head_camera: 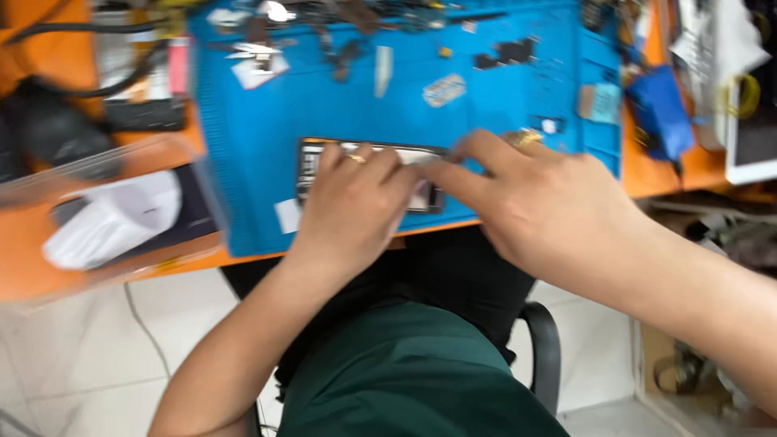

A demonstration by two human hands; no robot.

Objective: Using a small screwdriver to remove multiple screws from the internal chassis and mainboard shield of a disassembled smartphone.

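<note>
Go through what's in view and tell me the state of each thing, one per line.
Phone: flat on the blue mat, under both hands.
Left hand: palm down, pressing on the phone.
Right hand: fingers on the phone's upper edge.
Mat: strewn with small parts.

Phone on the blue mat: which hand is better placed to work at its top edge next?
Probably the right hand: its fingertips already pinch at the top edge of the opened phone, near the middle. The left hand lies flat across the phone, pinning it to the blue mat. Motion blur hides finer detail.
</note>
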